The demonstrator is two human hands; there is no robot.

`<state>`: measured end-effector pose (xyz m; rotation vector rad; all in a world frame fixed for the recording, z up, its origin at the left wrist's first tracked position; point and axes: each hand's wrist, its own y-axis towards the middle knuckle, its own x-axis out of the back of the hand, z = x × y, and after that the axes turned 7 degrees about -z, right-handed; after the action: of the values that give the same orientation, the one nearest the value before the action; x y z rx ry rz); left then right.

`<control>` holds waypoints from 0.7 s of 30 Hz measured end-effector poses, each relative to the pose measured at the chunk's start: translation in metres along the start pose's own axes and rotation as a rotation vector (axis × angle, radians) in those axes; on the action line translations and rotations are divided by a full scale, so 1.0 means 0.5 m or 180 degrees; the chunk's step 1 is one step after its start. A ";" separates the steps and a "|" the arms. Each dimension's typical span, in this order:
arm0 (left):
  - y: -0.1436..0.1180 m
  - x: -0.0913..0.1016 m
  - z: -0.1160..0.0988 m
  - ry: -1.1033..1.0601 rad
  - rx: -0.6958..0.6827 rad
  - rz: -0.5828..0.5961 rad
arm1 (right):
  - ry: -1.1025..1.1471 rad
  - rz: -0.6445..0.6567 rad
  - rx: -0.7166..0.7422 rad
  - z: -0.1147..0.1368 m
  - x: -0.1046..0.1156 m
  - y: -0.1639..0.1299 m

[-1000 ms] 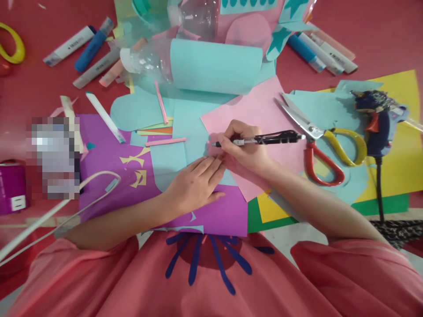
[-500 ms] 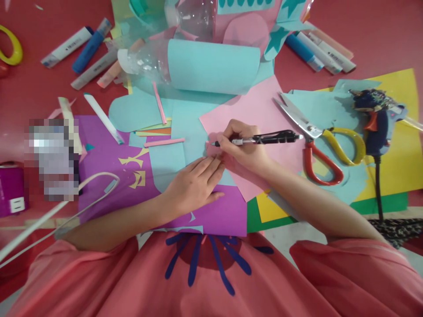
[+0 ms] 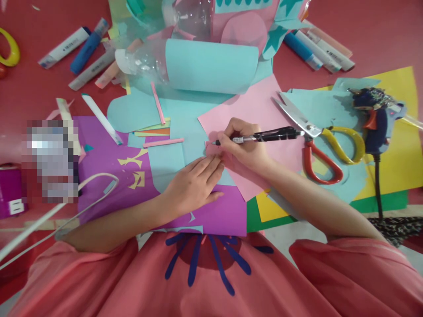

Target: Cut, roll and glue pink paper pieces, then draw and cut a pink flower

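Observation:
My right hand (image 3: 246,143) is closed around a black pen (image 3: 276,134). The pen's tip meets a small pink paper piece (image 3: 210,148), partly hidden under my fingers. My left hand (image 3: 194,180) lies flat, fingers stretched out, its fingertips on the lower edge of that pink piece. Beneath are light blue paper (image 3: 190,119), a larger pink sheet (image 3: 254,103) and a purple sheet (image 3: 228,211). A thin rolled pink paper strip (image 3: 163,143) rests left of my hands, and a second one stands at an angle above it.
Open scissors (image 3: 312,132) and a blue glue gun (image 3: 378,125) lie at the right. A plastic bottle wrapped in light blue paper (image 3: 211,66) lies across the back. Markers (image 3: 89,46) sit at both sides. A white cable (image 3: 89,180) loops at the left, near a blurred-out object (image 3: 53,160).
Both hands keep nearly the same position, the pen still on the small pink piece. The whole view has shifted very slightly.

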<state>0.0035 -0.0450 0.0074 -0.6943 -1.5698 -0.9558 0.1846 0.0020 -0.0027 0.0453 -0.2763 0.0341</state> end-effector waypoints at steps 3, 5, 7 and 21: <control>0.000 0.000 0.001 0.0010 -0.0010 -0.0058 | 0.0057 0.0086 -0.0066 0.004 -0.003 0.000; 0.000 0.000 0.001 0.0006 -0.0009 -0.0088 | 0.0063 0.0088 -0.0075 0.004 -0.001 0.001; 0.000 -0.001 0.001 -0.0003 -0.0014 -0.0133 | -0.0013 0.0004 -0.0019 0.002 0.002 0.001; -0.001 -0.002 0.000 0.0010 -0.0011 -0.0073 | 0.0000 -0.0212 0.0092 -0.006 0.000 0.000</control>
<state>0.0033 -0.0451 0.0064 -0.6783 -1.5768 -0.9760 0.1854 0.0024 -0.0056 0.0833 -0.2741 -0.0281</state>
